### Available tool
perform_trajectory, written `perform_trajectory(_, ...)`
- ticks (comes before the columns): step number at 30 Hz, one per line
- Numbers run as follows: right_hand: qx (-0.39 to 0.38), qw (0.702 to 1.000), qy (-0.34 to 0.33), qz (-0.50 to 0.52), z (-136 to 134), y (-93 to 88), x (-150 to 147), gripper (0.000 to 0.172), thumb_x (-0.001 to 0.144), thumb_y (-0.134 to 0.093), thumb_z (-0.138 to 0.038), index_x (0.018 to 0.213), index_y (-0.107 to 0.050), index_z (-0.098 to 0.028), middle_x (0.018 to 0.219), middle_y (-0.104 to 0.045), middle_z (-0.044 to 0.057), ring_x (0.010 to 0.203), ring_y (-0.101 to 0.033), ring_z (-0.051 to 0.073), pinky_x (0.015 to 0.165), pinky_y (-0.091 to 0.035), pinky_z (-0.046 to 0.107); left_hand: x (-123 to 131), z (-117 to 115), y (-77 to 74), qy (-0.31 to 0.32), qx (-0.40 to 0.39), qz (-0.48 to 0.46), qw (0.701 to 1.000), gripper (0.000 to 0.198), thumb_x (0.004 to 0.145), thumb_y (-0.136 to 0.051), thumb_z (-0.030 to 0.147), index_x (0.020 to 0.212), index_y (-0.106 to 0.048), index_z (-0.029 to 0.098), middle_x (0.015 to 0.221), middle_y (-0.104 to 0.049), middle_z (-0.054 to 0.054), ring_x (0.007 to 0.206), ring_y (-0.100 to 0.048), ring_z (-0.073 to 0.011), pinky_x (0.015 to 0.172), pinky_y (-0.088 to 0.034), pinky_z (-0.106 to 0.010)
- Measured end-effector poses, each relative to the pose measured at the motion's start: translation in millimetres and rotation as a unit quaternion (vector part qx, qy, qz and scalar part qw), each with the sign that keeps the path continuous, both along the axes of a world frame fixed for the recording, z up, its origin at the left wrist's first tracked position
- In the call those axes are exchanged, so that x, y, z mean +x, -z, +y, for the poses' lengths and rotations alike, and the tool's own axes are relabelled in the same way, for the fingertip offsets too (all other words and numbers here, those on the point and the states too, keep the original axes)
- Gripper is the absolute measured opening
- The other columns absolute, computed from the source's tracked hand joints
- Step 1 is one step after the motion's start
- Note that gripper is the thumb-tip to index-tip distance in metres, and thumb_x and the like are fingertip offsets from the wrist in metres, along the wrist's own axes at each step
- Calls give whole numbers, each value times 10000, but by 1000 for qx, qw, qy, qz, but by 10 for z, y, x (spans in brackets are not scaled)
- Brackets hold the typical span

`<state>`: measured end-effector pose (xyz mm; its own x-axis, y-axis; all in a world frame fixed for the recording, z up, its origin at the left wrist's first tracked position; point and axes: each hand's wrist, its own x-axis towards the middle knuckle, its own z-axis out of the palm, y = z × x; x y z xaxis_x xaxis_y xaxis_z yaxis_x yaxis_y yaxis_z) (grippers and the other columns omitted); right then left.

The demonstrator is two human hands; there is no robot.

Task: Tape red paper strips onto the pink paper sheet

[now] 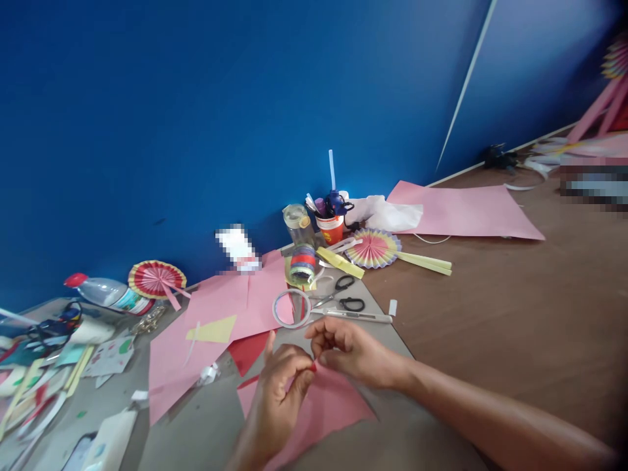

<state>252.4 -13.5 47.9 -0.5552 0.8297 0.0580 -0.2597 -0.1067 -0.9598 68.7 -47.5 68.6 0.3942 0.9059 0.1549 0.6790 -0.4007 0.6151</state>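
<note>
My left hand (284, 386) is closed, its thumb and forefinger pinching a small red piece of paper (314, 367). Just to the right, my right hand (341, 347) is closed too, its fingertips brought together at the edge of that red piece; what they grip is hidden. Beneath both hands lies a pink paper sheet (338, 405) on a grey mat (196, 432). A red paper (252, 350) sits behind the left hand. Beyond the fingers are a tape roll (291, 325), black-handled scissors (352, 304) and a white craft knife (363, 316).
Larger pink sheets (171, 366) cover the mat at left. Along the blue wall stand a plastic bottle (112, 294), a jar (297, 222) and a red cup (331, 230). Pleated paper fans (373, 247) lie about. Paper strips and scraps crowd the far left.
</note>
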Motion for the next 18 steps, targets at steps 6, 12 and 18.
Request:
perform_trajectory(6,-99,993,-28,63,37,49,-9,307,649,-579,-110,947,-519,-153,696,-549,-54,594,-459,63,591,-322,213,-7,26,44,-1,-42,-40,998,258,911,-469,402,743,-555,226,718,-568,23,684,-560,-134,1133,-76,-525)
perform_trajectory(12,-140,987,-28,68,32,40,-5,309,630,-626,-128,929,-554,-148,695,-570,-42,615,-472,68,607,-323,219,-21,39,77,6,-47,-51,998,268,914,-469,410,745,-545,218,712,-549,23,686,-553,-129,1131,-87,-527)
perform_trajectory(18,-159,984,-49,72,38,38,8,315,643,-685,-177,930,-561,-142,703,-571,-33,625,-477,73,611,-319,226,21,17,21,52,91,-18,994,101,894,-522,198,807,-568,221,735,-605,40,736,-589,-115,1129,-23,-532)
